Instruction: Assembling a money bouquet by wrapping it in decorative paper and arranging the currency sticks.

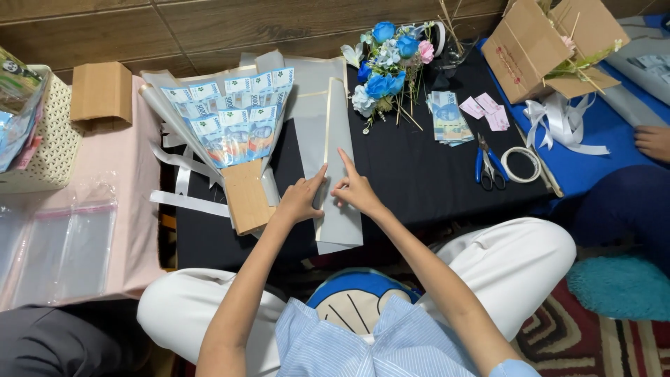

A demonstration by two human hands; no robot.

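My left hand (301, 199) and my right hand (354, 188) press down side by side on a folded sheet of grey wrapping paper (336, 139) with a gold edge, lying on a black cloth (419, 174). Fingers of both hands pinch along the fold near its lower half. Just left of my left hand lies a bouquet of blue banknotes (234, 126) fanned in grey wrap, with a brown cardboard handle (246, 195). Behind the sheet rests a bunch of blue, white and pink artificial flowers (387, 66).
A stack of banknotes (447, 115), pink slips (488, 110), blue scissors (490, 166) and a tape roll (521, 164) lie right. An open cardboard box (551, 45) and white ribbon (558, 119) sit at back right. Clear plastic bags (59, 251) lie left. Another person's hand (654, 142) shows at right.
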